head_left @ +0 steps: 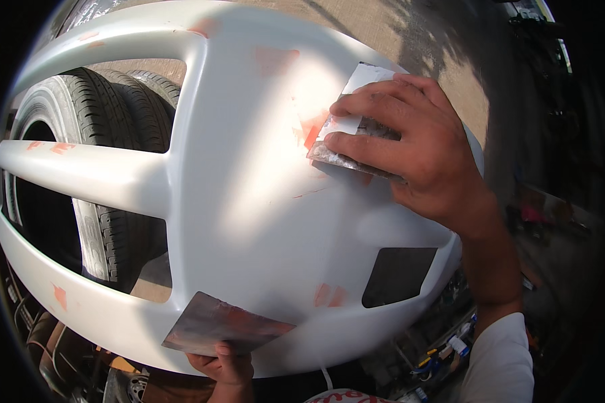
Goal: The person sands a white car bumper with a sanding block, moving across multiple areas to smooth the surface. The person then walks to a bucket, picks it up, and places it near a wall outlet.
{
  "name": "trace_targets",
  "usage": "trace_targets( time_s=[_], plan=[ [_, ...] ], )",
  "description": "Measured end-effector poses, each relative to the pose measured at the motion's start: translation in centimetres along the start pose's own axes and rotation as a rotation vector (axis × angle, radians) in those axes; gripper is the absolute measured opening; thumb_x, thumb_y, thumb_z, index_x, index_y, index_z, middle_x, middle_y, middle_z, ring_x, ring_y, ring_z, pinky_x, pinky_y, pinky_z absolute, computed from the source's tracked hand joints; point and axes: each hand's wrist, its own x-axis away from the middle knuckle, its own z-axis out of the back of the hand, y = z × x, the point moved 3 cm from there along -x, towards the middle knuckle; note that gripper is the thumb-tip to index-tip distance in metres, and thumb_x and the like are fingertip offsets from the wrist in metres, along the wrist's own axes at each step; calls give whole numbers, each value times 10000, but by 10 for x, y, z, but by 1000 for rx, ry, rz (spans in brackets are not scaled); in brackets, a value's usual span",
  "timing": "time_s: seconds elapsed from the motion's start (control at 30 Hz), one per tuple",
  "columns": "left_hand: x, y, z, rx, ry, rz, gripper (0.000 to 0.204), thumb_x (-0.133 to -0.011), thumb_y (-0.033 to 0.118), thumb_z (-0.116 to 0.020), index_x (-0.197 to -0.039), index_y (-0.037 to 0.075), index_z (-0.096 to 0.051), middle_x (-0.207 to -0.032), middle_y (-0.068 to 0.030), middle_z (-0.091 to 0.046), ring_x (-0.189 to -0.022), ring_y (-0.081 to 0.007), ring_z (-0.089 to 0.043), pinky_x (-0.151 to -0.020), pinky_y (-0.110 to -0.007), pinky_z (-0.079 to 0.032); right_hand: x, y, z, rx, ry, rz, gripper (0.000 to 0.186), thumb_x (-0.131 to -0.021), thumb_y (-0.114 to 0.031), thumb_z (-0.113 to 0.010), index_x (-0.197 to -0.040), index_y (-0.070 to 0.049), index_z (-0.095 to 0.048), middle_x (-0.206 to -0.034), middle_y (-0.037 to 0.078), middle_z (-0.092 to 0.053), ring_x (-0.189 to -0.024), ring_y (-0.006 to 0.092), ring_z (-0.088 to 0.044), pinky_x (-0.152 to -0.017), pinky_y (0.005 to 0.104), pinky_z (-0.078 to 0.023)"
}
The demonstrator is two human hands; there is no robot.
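Note:
A white bumper (249, 181) fills most of the head view, marked with salmon-orange patches (275, 57). My right hand (417, 141) grips a flat, roughly rectangular blade (343, 154), white and metallic with an orange smear at its left edge, pressed against an orange patch on the bumper's upper right area. My left hand (222, 366), at the bottom, pinches a thin metal plate (228, 322) with reddish smears, held over the bumper's lower edge.
Stacked tyres (94, 121) show through the bumper's openings at the left. A dark square cutout (400, 275) is at its lower right. Assorted tools (444, 349) and parts lie below the right side. Sunlit concrete floor (343, 20) shows beyond the top.

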Motion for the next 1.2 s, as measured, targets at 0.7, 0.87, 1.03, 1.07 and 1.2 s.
trace_targets(
  time_s=[0.7, 0.87, 1.03, 1.07, 1.2],
  plan=[
    [-18, 27, -29, 35, -599, -394, 210, -904, -17, -616, -1094, -49, -532, -791, -210, -707, -748, -312, -756, -683, -437, -639, 10, -18, 23, 57, -171, -82, 266, -714, -56, -742, -966, -142, -758, -1090, 48, -695, -1094, 266, -638, -996, 503, -421],
    [-21, 30, -27, 4, -638, -378, 210, -867, -40, -646, -1058, -46, -558, -801, -211, -714, -759, -323, -759, -699, -421, -634, -7, -50, 14, 70, -149, -3, 250, -752, -112, -710, -993, -160, -756, -1128, 46, -709, -1130, 293, -637, -1038, 549, -391],
    [-21, 24, -30, 112, -619, -378, 210, -837, -55, -667, -1029, -39, -581, -827, -200, -727, -780, -327, -761, -712, -412, -630, -30, -105, -16, -15, -90, 87, 177, -796, -201, -710, -968, -196, -750, -1126, 15, -715, -1134, 257, -638, -1055, 551, -374],
    [-21, 22, -29, 124, -623, -362, 211, -830, -59, -668, -1023, -37, -586, -834, -200, -729, -786, -325, -761, -716, -410, -629, -35, -112, -20, -28, -73, 100, 169, -800, -211, -712, -965, -198, -749, -1122, 12, -716, -1131, 252, -640, -1056, 550, -373],
    [-20, 21, -24, 144, -636, -323, 218, -795, -73, -674, -999, -33, -608, -860, -198, -736, -805, -314, -762, -736, -405, -626, -53, -121, -31, -30, -11, 155, 170, -803, -229, -726, -965, -182, -746, -1101, 18, -721, -1107, 249, -653, -1050, 548, -374]
  ],
)
